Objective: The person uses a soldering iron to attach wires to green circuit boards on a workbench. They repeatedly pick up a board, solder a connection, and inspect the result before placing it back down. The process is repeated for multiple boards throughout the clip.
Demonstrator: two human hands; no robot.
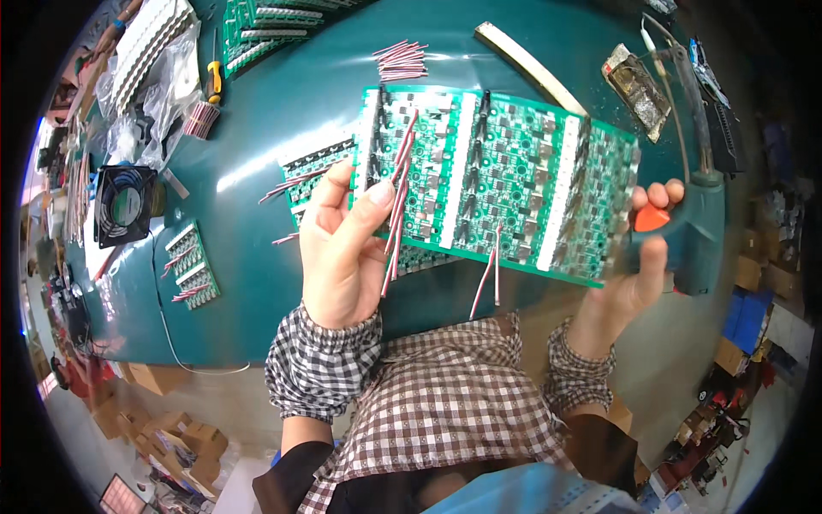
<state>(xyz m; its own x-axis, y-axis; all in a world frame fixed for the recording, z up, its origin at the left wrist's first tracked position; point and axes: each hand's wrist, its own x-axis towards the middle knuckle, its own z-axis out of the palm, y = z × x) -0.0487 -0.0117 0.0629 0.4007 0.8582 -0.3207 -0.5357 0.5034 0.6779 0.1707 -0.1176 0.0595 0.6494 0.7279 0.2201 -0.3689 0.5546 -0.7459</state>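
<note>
My left hand [342,244] is closed on the left end of a large green circuit board panel [514,180], its thumb lying on the front by several red-and-white wires [401,188]. White strips and rows of black parts run across the panel, which is tilted. Another pair of wires [488,274] hangs over its lower edge. Beside the right edge is my right hand [634,287], thumb raised and apart from the bent fingers. A bright orange cap-like piece [652,218] shows at one fingertip. Whether these fingers touch the panel, I cannot tell.
Behind the panel, more wired boards [318,167] lie on the green table [257,257]. A small board [193,267] and a black fan [126,206] are at left. Cut wires [402,62], a pale strip [531,67] and a soldering iron [652,47] lie farther back.
</note>
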